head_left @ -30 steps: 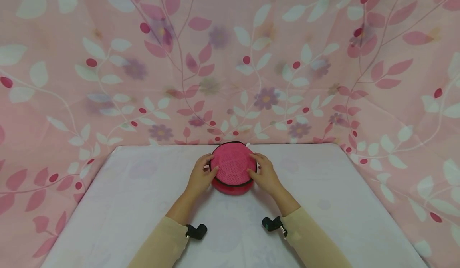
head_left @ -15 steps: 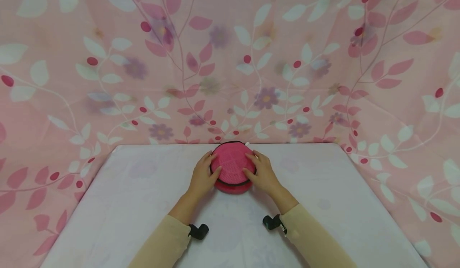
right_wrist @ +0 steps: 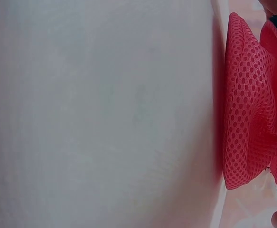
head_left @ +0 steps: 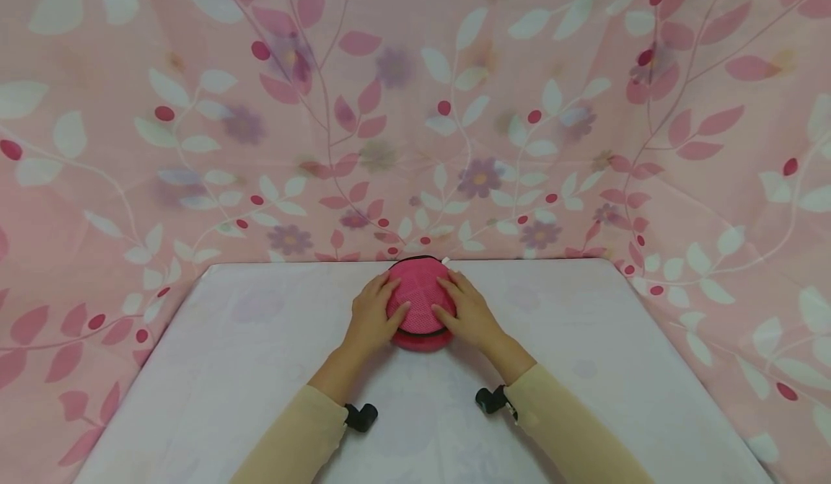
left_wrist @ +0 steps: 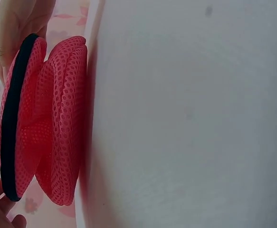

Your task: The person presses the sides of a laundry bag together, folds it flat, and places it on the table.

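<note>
A round pink mesh bag [head_left: 423, 298] with a black rim sits near the table's back edge, between both hands. My left hand [head_left: 374, 312] grips its left side, with the thumb on the near part of the top and the fingers spread farther back. My right hand [head_left: 474, 312] holds the right side in the same way. In the left wrist view the mesh bag [left_wrist: 67, 118] shows its side, folded inward below the black rim. The right wrist view shows its mesh wall [right_wrist: 245, 109] bulging low by the table, with only bits of fingers at the edge.
A white cloth covers the table [head_left: 260, 368]. Behind it and at both sides hangs a pink curtain [head_left: 415, 109] with leaves and flowers. A small black camera sits at each sleeve cuff, the left one [head_left: 362, 418] and the right one [head_left: 490, 400].
Both hands have slid inward over the mesh bag, thumbs and fingers closer together on its top. Less of its sides shows now; it stays in the same place.
</note>
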Demonstrator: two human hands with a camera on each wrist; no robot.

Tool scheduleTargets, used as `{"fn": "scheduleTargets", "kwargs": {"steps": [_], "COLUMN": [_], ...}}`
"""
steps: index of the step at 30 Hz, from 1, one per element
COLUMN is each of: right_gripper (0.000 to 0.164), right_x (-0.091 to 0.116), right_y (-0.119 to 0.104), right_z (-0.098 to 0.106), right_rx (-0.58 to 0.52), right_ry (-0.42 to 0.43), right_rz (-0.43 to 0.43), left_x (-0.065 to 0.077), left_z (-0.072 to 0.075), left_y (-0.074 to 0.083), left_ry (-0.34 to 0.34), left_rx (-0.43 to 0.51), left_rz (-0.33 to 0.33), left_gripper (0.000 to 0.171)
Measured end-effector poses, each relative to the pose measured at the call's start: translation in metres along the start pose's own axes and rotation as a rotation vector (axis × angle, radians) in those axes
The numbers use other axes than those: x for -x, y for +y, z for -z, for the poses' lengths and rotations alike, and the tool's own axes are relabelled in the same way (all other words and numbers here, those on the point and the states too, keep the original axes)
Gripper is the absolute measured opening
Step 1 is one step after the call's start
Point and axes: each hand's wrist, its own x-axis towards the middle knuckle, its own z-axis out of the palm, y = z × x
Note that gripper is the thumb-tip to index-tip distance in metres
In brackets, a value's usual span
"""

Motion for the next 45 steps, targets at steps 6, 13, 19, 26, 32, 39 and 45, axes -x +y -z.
{"fn": "scheduleTargets", "kwargs": {"steps": [6, 13, 19, 26, 32, 39, 45], "right_gripper": [0.061, 0.064, 0.065, 0.064, 0.063, 0.063, 0.065], "right_x": [-0.002, -0.006, -0.008, -0.007, -0.006, -0.004, -0.002], "right_y": [0.000, -0.001, -0.002, -0.002, -0.002, 0.001, 0.003], "right_z": [-0.002, -0.004, -0.004, -0.004, -0.004, -0.008, -0.011], "right_rx": [0.043, 0.138, 0.196, 0.213, 0.216, 0.198, 0.197], "right_ry": [0.022, -0.042, -0.088, -0.144, -0.157, -0.167, -0.212], "right_rz": [0.067, 0.088, 0.109, 0.090, 0.091, 0.092, 0.072], "left_x": [0.000, -0.001, -0.002, -0.001, 0.000, 0.000, 0.001], "left_z": [-0.002, -0.005, -0.006, -0.006, -0.006, -0.006, -0.003], "left_y": [0.003, 0.003, 0.002, 0.003, 0.003, 0.002, 0.006], "left_ry": [-0.031, -0.079, -0.098, -0.152, -0.194, -0.219, -0.230], "left_rx": [-0.060, -0.129, -0.166, -0.189, -0.183, -0.193, -0.195], "left_rz": [-0.009, -0.020, -0.029, -0.011, 0.004, 0.001, 0.000], "left_gripper": [0.057, 0.061, 0.063, 0.065, 0.065, 0.064, 0.064]}}
